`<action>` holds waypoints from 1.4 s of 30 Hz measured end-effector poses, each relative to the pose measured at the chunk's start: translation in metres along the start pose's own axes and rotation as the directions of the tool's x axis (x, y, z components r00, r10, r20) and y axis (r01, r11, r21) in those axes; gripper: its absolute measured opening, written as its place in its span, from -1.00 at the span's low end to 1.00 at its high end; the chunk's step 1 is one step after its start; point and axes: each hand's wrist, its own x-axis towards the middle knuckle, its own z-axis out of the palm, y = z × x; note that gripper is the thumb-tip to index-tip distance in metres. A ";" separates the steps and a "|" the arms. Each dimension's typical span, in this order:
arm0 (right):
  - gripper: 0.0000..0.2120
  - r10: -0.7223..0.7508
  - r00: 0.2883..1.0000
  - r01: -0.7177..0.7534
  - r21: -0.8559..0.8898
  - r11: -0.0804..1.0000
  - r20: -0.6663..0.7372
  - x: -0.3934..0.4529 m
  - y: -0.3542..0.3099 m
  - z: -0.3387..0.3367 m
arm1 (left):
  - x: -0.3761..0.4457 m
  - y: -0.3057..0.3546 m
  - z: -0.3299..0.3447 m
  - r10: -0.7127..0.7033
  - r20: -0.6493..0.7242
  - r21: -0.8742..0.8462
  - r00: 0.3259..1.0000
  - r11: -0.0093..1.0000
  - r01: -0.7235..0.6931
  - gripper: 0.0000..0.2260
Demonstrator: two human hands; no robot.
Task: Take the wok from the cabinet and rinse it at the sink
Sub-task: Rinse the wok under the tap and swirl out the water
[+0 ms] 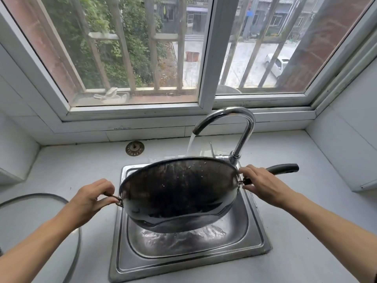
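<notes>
The wok (179, 193) hangs between my two hands above the sink (253, 237), tipped steeply on its side so that its dark, speckled inside faces me and its lower edge dips into the basin. Water pours off that low edge and splashes on the steel floor of the sink below it.

My left hand (89, 199) is at the wok's left rim, fingers curled and pinching the small metal loop handle (117, 199) there, thumb underneath and fingertips on top. My right hand (265, 184) is at the right rim, fingers bent over the near end of the long black handle (283, 168), gripping it where it joins the pan; the rest of that handle sticks out past my knuckles toward the right. The right side is held higher than the left, so the pan slants across the sink.

Both forearms reach in from the bottom corners, bare, meeting the pan from opposite sides, wrists fairly straight.

Just behind the wok stands the curved chrome tap (236, 127), its spout arching left, with a stream of water (190, 144) running down from it behind the pan's upper rim. On the pale counter (295, 252) behind the sink, to the left, lies a round metal drain strainer (134, 148). At my left elbow rests a glass lid (40, 221) with a dark rim, flat on the counter. Beyond the counter is a barred window (142, 58), and outside it greenery, a paved yard and a white car (276, 65).
</notes>
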 end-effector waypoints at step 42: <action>-0.30 0.165 0.974 -0.179 0.084 0.980 0.157 0.016 0.037 0.053 | 0.030 -0.042 0.034 -0.268 -0.021 -0.082 0.963 0.961 0.266 -0.79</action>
